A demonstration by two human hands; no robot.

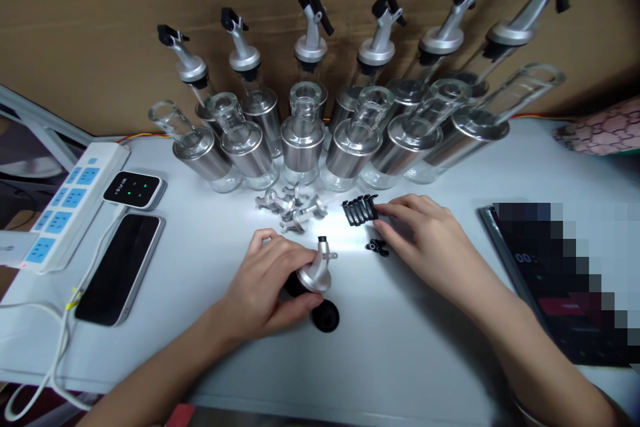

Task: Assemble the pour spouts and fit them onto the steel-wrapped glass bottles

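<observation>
Near the middle of the table, my left hand (273,283) is closed around a silver pourer spout (316,273) with a black tip, its nozzle pointing up. A round black rubber piece (326,317) lies just below it. My right hand (425,230) has thumb and forefinger at the right end of a row of black flip caps (357,211), pinching the end one. Close under those fingertips sits a small cluster of black parts (377,247). Several loose silver spout parts (300,217) are heaped between my hands and the bottles.
A front row of open-necked glass bottles (303,147) with metal bands stands behind my hands. Behind it are bottles topped with pourers (311,47). At left lie a power strip (75,200), a Wi-Fi device (134,189) and a phone (120,270). A dark tablet (520,280) is at right.
</observation>
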